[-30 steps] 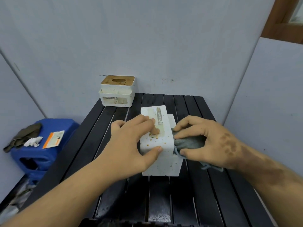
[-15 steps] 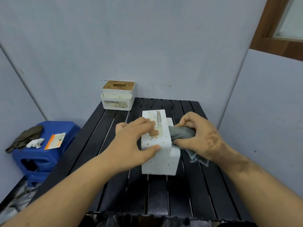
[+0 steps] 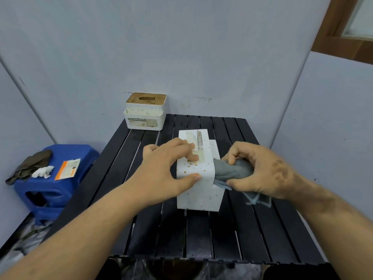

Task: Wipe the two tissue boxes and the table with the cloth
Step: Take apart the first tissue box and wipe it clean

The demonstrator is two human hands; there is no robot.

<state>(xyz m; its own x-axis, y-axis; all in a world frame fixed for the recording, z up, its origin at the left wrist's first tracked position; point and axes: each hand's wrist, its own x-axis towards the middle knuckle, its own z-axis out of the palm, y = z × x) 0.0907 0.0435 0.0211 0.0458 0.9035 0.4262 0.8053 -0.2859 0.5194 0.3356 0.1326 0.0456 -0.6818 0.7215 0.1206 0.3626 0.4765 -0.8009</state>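
Near tissue box under wipe on its right side; second box and table not yet attended.

Head view: left hand (image 3: 161,174) clasps the near tissue box (image 3: 198,178), which lies on its side mid-table (image 3: 222,235); right hand (image 3: 260,170) bunches the grey cloth (image 3: 232,170) against the box's right face. The far tissue box (image 3: 145,112) stands at the table's back-left corner, apparently overhanging the edge, though the angle is poor. Risk: a sweep near that corner could tip it off toward the blue stool (image 3: 52,178). Open slats lie front and right; walls close in behind and right.
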